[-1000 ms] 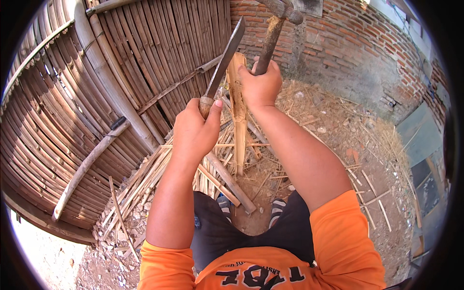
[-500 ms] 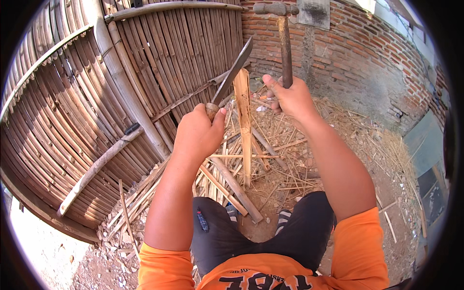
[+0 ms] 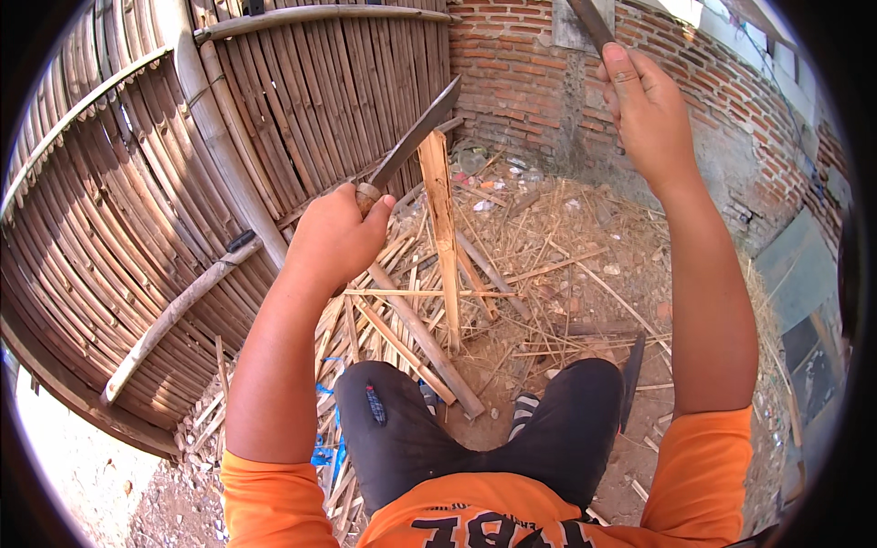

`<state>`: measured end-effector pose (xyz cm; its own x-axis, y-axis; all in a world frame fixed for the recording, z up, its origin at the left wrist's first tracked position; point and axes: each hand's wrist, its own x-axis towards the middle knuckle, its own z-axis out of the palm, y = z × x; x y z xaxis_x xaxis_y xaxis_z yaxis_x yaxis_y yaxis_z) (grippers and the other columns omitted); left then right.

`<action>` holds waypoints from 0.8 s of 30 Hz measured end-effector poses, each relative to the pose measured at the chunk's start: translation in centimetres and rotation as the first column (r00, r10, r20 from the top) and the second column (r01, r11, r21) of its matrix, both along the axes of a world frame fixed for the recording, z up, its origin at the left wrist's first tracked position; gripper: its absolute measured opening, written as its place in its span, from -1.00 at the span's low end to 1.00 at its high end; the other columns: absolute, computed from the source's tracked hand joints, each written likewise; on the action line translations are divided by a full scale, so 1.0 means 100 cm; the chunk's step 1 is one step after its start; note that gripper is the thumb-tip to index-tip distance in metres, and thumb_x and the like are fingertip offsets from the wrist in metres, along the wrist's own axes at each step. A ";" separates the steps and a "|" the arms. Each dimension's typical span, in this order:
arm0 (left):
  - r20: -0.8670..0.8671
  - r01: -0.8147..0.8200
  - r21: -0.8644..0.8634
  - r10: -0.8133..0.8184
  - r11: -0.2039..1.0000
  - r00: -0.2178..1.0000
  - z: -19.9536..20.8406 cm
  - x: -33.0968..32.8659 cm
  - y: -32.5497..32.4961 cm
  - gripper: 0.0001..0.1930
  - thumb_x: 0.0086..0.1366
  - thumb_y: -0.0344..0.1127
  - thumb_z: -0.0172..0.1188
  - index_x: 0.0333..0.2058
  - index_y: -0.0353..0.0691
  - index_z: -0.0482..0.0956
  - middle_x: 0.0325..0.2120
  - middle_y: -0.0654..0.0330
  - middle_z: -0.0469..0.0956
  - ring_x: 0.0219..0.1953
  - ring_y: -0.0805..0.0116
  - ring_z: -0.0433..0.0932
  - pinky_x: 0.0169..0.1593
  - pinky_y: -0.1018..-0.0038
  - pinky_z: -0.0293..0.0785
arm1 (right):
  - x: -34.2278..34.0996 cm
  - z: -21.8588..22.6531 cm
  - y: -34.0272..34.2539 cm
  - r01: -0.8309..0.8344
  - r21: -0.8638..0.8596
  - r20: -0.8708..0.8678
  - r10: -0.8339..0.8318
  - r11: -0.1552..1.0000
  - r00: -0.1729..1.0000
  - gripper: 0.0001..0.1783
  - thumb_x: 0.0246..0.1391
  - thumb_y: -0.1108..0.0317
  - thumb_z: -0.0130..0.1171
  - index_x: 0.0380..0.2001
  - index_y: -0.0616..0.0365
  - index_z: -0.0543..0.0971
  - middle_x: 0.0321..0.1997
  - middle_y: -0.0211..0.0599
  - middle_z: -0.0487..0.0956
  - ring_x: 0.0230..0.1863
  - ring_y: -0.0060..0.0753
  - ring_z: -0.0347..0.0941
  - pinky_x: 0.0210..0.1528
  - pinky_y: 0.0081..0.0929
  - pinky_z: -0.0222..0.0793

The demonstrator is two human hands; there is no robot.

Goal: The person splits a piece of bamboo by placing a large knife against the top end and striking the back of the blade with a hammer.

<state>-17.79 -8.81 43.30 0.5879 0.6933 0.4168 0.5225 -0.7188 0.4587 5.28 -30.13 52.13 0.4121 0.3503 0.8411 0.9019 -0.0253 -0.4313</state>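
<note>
My left hand (image 3: 336, 236) is closed around the wooden handle of a machete (image 3: 418, 132). Its blade slants up and to the right, close by the top of a split wooden stake (image 3: 442, 228). Whether the blade touches the stake, I cannot tell. The stake stands nearly upright on the ground in front of my knees. High on the right, my right hand (image 3: 653, 123) grips the handle of a hammer (image 3: 592, 22), whose head is outside the picture.
A bamboo wall (image 3: 155, 247) rises on the left, a brick wall (image 3: 521, 87) at the back. Split sticks and a round pole (image 3: 429, 342) litter the ground. A dark, flat, pointed piece (image 3: 632, 379) is beside my right knee. Grey panels (image 3: 795, 274) lean at the right.
My right hand has lifted the hammer up and to the right, taking its head out of view. My left hand, the machete and the stake appear slightly farther left.
</note>
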 end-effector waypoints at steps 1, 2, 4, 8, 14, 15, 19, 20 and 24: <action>-0.001 0.002 0.001 -0.002 1.000 1.000 -0.001 0.000 -0.001 -0.49 0.40 0.06 0.15 -0.30 -0.44 0.52 -0.48 -0.20 0.60 -0.30 -0.17 0.64 -0.13 0.08 0.51 | -0.004 -0.008 0.008 0.014 -0.017 0.064 -0.013 1.000 0.998 -0.40 0.39 -0.19 -0.03 -0.32 0.20 0.58 -0.61 -0.31 0.46 -0.54 -0.31 0.37 -0.42 -0.28 0.29; -0.004 0.002 0.000 -0.002 1.000 1.000 -0.003 -0.001 0.000 -0.49 0.40 0.06 0.15 -0.30 -0.44 0.52 -0.49 -0.20 0.60 -0.30 -0.18 0.64 -0.13 0.08 0.50 | -0.004 -0.018 0.016 0.029 -0.037 0.127 -0.024 0.999 0.992 -0.40 0.39 -0.18 -0.03 -0.33 0.21 0.57 -0.60 -0.27 0.46 -0.54 -0.27 0.39 -0.41 -0.26 0.30; -0.004 0.006 0.027 -0.006 1.000 1.000 -0.002 0.000 -0.004 -0.49 0.40 0.05 0.15 -0.31 -0.44 0.51 -0.50 -0.18 0.59 -0.32 -0.17 0.64 -0.15 0.08 0.51 | 0.002 -0.038 0.024 0.137 -0.296 0.196 -0.081 0.945 0.977 -0.39 0.40 -0.18 -0.04 -0.35 0.23 0.56 -0.60 -0.21 0.47 -0.54 -0.23 0.39 -0.40 -0.22 0.31; -0.015 -0.009 0.038 0.009 0.999 1.000 -0.001 -0.004 -0.004 -0.50 0.40 0.04 0.15 -0.32 -0.44 0.51 -0.52 -0.16 0.59 -0.37 -0.14 0.65 -0.19 0.09 0.52 | -0.006 -0.021 0.024 0.133 -0.354 0.132 -0.091 0.926 0.987 -0.37 0.41 -0.18 -0.07 -0.37 0.26 0.55 -0.59 -0.16 0.48 -0.52 -0.15 0.42 -0.38 -0.16 0.33; -0.016 -0.002 0.020 0.003 1.000 1.000 -0.001 -0.002 -0.006 -0.49 0.39 0.04 0.16 -0.33 -0.45 0.52 -0.51 -0.19 0.59 -0.32 -0.19 0.64 -0.14 0.07 0.51 | -0.001 -0.007 0.014 0.168 -0.170 0.203 -0.132 0.971 0.970 -0.36 0.41 -0.18 -0.09 -0.38 0.24 0.55 -0.58 -0.15 0.48 -0.49 -0.11 0.45 -0.36 -0.14 0.35; -0.006 0.003 -0.003 -0.003 1.000 1.000 -0.001 -0.002 -0.007 -0.49 0.38 0.04 0.16 -0.33 -0.45 0.53 -0.50 -0.20 0.60 -0.31 -0.20 0.64 -0.13 0.07 0.50 | 0.001 -0.016 0.016 0.182 -0.343 0.184 -0.124 0.921 0.975 -0.35 0.41 -0.19 -0.09 -0.38 0.24 0.55 -0.55 -0.13 0.49 -0.46 -0.14 0.47 -0.35 -0.14 0.35; -0.016 -0.012 0.046 0.013 0.999 1.000 0.002 -0.005 -0.007 -0.48 0.38 0.05 0.16 -0.33 -0.45 0.54 -0.48 -0.21 0.60 -0.29 -0.20 0.64 -0.12 0.08 0.50 | 0.009 -0.018 0.016 0.284 -0.453 0.241 -0.191 0.845 0.952 -0.35 0.41 -0.20 -0.10 -0.37 0.25 0.52 -0.54 -0.14 0.49 -0.45 -0.17 0.47 -0.35 -0.15 0.35; -0.023 -0.009 0.057 0.011 0.998 1.000 0.000 -0.004 -0.006 -0.48 0.38 0.05 0.16 -0.33 -0.46 0.54 -0.48 -0.22 0.60 -0.29 -0.20 0.64 -0.12 0.08 0.50 | 0.010 -0.006 0.013 0.278 -0.419 0.221 -0.200 0.864 0.955 -0.35 0.42 -0.20 -0.10 -0.37 0.25 0.51 -0.54 -0.14 0.49 -0.45 -0.17 0.47 -0.34 -0.15 0.35; -0.047 -0.010 0.030 0.012 1.000 0.999 0.002 -0.003 -0.013 -0.47 0.37 0.06 0.15 -0.33 -0.46 0.54 -0.46 -0.23 0.60 -0.27 -0.21 0.63 -0.10 0.07 0.49 | -0.004 -0.001 0.009 0.137 -0.205 0.081 -0.122 0.969 0.989 -0.35 0.41 -0.21 -0.09 -0.39 0.25 0.50 -0.54 -0.16 0.50 -0.43 -0.15 0.47 -0.32 -0.14 0.34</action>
